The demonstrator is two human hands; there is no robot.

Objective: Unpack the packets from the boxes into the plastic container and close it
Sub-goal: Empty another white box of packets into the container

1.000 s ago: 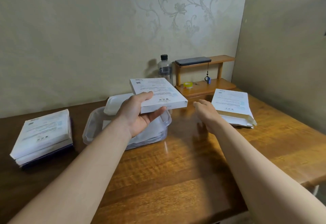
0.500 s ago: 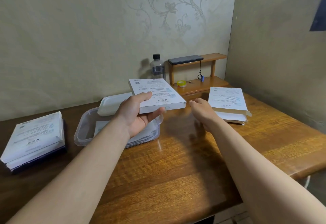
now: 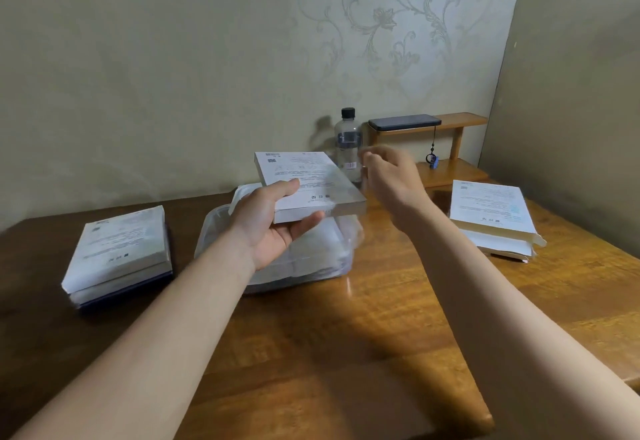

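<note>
Currently, step in hand: opening one box for unpacking.

- Left hand (image 3: 273, 228): thumb on top, fingers curled beneath. It grips the near left corner of a flat white printed cardboard box (image 3: 311, 186).
- Box: held above the clear plastic container (image 3: 214, 235) at the middle of the brown wooden table (image 3: 363, 353). Printed face up, long axis running away from the person, far end leaning slightly left.
- Right hand (image 3: 391, 180): at the box's far right corner, motion-blurred, fingers curled. Whether it touches the box, cannot tell.
- Next move, probably: free the far end flap and slide the packets out.
- Stack of white boxes (image 3: 117, 252): left edge.
- Second stack (image 3: 491, 218): right edge.
</note>
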